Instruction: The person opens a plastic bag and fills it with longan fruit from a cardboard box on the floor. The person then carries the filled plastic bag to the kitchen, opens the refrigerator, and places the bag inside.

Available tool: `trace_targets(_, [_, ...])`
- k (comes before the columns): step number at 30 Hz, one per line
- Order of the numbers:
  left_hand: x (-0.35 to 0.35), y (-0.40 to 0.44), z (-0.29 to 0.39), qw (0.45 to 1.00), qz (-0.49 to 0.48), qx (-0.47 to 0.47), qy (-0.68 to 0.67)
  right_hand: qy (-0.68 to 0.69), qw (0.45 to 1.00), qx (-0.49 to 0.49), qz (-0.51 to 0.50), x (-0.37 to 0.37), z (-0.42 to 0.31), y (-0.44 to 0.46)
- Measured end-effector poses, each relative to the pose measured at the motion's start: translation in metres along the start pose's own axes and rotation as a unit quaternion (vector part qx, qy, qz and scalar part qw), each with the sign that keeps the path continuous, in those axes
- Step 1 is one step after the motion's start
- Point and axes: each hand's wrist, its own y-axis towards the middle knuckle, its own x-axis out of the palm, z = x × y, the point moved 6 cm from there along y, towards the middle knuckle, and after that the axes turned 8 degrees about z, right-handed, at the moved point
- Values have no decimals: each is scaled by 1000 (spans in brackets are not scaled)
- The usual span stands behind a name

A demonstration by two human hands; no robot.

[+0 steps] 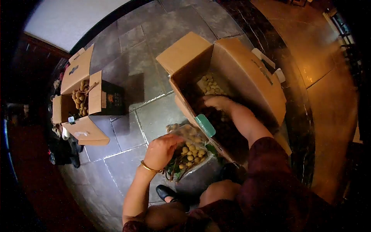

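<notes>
My left hand (160,152), with a gold bangle at the wrist, is closed at the rim of a clear plastic bag (199,139). Yellow-brown longans (190,153) on twigs with green leaves fill the bag, which rests on the floor. Inside the large open cardboard box (251,69), my right hand (217,103) reaches down; its fingertips are lost in the dark contents. Just beyond that hand, a pale bunch of longans (210,85) lies in the box. A green label (205,125) marks the box's near edge.
A smaller open cardboard box (82,133) with longans (80,99) on stems stands at the left. Dark shoes (74,152) lie beside it. Grey tiles (150,112) cover the floor, with a dark stone strip (276,46) at right. My own shoe (165,192) is below the bag.
</notes>
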Motion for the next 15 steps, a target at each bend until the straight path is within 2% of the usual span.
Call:
trace_targets(3, [3, -1, -4, 1000, -1, -6, -12, 1, 1000, 10, 28, -9, -10, -10])
trace_targets(6, [3, -2, 0, 1000, 9, 1, -20, -57, 994, 73, 56, -2, -39, -54])
trace_targets(8, [2, -2, 3, 1000, 15, 9, -17, -86, 993, 79, 24, -11, 26, 4])
trace_targets(10, [2, -3, 4, 1000, 17, 15, -10, -131, 984, 101, -67, 5, 14, -8])
trace_targets(12, [8, -3, -5, 1000, 5, 10, 5, -111, 990, 66, -59, 17, -3, -27])
trace_targets(14, [8, -6, -6, 1000, 4, 13, 12, -71, 995, 70, 20, 18, -17, -48])
trace_targets(15, [7, -6, -4, 1000, 8, 20, 11, -40, 991, 91, 94, 12, -23, -60])
